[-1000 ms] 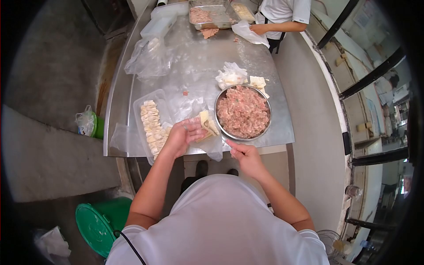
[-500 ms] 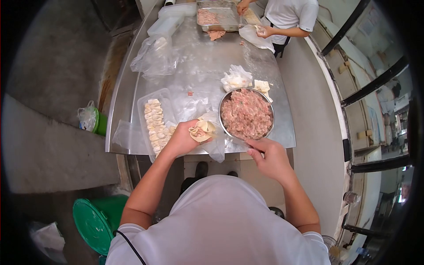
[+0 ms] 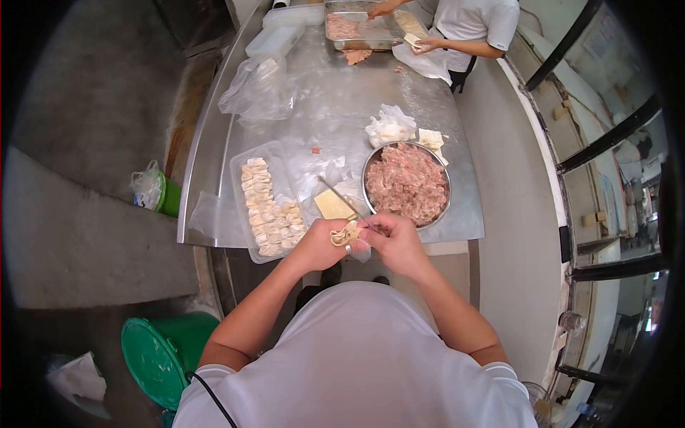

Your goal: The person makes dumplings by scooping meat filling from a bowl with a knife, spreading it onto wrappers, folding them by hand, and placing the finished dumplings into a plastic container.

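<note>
My left hand [image 3: 320, 246] is closed round a folded dumpling [image 3: 345, 233] at the table's front edge. Touching it from the right, my right hand [image 3: 394, 241] grips a thin metal spatula [image 3: 341, 197], which points up and to the left over the table. Pale square wrappers [image 3: 332, 205] lie just beyond my hands. A round metal bowl of minced meat [image 3: 407, 182] stands to the right. On the left, a clear plastic tray [image 3: 237, 178] holds rows of folded dumplings [image 3: 262, 214].
A crumpled white bag [image 3: 390, 127] and wrapper pieces [image 3: 431, 139] lie behind the bowl. Clear plastic bags [image 3: 257, 89] are at the back left. Across the table, a co-worker [image 3: 471, 25] handles a wrapper beside a metal meat tray [image 3: 364, 44]. A green bucket [image 3: 153, 357] stands lower left.
My right hand has moved left from the bowl to my left hand, with the spatula now showing. The wrapper in my left hand looks more folded. The view has shifted slightly.
</note>
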Demonstrator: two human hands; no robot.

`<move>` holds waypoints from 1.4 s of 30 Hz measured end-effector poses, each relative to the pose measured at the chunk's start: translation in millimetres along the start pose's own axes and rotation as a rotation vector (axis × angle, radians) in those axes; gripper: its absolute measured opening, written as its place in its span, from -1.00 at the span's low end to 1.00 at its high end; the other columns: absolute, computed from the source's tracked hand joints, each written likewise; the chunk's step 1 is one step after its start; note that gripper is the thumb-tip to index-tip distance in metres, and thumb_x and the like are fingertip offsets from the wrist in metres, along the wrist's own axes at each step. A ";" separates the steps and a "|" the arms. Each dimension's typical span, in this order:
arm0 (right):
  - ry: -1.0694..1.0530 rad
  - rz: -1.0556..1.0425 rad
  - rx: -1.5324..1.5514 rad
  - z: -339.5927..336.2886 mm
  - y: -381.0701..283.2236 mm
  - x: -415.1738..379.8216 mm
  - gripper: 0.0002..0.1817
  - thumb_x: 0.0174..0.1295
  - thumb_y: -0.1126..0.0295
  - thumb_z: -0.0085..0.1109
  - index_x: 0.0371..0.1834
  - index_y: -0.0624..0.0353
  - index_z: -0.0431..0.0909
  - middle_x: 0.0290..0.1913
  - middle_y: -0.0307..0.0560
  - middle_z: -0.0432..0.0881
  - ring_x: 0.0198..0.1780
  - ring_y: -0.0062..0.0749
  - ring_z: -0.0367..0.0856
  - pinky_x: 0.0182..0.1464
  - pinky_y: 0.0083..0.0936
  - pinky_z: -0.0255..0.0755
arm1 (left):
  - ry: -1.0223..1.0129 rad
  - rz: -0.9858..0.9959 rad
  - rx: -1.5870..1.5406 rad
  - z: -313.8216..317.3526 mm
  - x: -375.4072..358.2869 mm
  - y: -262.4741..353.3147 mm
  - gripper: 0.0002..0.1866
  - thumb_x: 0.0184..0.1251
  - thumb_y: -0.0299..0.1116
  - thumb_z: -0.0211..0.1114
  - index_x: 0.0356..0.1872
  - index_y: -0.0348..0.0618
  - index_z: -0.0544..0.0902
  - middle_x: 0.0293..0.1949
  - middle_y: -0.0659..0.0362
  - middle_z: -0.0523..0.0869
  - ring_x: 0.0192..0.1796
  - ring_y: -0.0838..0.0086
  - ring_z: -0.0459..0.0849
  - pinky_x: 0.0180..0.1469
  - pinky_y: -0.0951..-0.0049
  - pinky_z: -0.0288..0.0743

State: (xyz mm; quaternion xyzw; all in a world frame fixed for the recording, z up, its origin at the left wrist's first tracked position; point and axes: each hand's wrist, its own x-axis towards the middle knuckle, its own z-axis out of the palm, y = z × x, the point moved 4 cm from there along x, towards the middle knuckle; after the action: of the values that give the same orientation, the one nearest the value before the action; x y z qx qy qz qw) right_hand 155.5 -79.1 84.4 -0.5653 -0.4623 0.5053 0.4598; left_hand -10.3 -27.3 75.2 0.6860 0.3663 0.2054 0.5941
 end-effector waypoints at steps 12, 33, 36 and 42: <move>0.056 0.085 0.112 -13.3 18.2 -12.6 -0.88 0.37 0.59 0.28 -0.08 0.37 0.68 -0.27 -0.19 0.74 -0.24 -0.64 0.65 -0.15 -0.64 0.52 | 0.423 -0.236 -0.931 -69.0 5.1 -84.8 -0.65 0.61 -0.05 0.19 -0.20 -0.16 0.59 -0.23 0.15 0.70 -0.32 0.48 0.63 -0.34 0.43 0.54; 0.090 0.166 0.121 -5.8 44.7 -30.5 -0.88 0.40 0.55 0.25 -0.10 0.40 0.68 -0.31 -0.19 0.72 -0.27 -0.63 0.64 -0.17 -0.62 0.52 | 0.256 -0.317 0.489 -183.1 38.8 -133.1 -0.61 0.36 -0.21 0.42 -0.05 -0.41 0.72 0.08 -0.19 0.73 0.11 0.09 0.74 0.17 0.17 0.55; 0.083 0.173 0.119 -1.9 45.9 -30.8 -0.88 0.40 0.57 0.25 -0.09 0.39 0.67 -0.30 -0.18 0.72 -0.26 -0.61 0.65 -0.15 -0.61 0.53 | 0.139 -0.355 0.942 -167.9 42.0 -104.1 -0.58 0.33 -0.18 0.43 0.00 -0.37 0.73 0.08 -0.23 0.72 0.11 0.00 0.73 0.15 0.17 0.57; 0.113 0.161 0.130 -1.6 54.2 -31.6 -0.88 0.40 0.58 0.24 -0.08 0.40 0.67 -0.29 -0.17 0.72 -0.25 -0.60 0.65 -0.14 -0.60 0.54 | 0.174 -0.431 0.903 -171.3 47.7 -106.7 -0.69 0.26 -0.14 0.46 -0.16 -0.17 0.84 -0.13 -0.11 0.81 -0.03 0.03 0.78 0.07 0.16 0.62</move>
State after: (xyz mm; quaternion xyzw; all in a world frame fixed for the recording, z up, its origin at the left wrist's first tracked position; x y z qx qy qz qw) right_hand 158.3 -118.6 35.6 -0.5970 -0.3552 0.5368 0.4788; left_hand -129.9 124.9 0.8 0.7635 0.6001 -0.0443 0.2343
